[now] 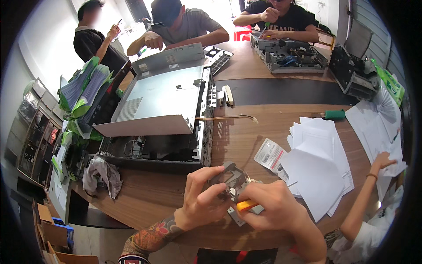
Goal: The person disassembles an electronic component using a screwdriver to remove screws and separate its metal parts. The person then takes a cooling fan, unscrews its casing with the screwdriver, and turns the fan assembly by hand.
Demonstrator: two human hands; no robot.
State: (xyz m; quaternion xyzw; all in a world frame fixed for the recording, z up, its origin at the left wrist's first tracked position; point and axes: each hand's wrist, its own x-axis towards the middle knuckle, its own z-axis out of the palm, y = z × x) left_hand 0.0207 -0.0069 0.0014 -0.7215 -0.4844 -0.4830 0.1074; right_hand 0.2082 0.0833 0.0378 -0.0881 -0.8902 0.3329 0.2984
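Note:
Near the table's front edge, my left hand is closed around a dark grey bracket-like part with a cut-out frame and some small pale bits on it. My right hand pinches a tool with an orange-yellow handle against the part's lower right side. The tool's tip is hidden, so I cannot tell its kind. Just below the fingers shows a small grey metal plate with holes. Thin pale wires seem to lie behind the part, partly covered by my right hand.
A computer case with a large metal panel stands left, a cable sticking out. Right lie white papers, a printed card and a green-handled tool. Co-workers sit across; another person's arm reaches in from the right.

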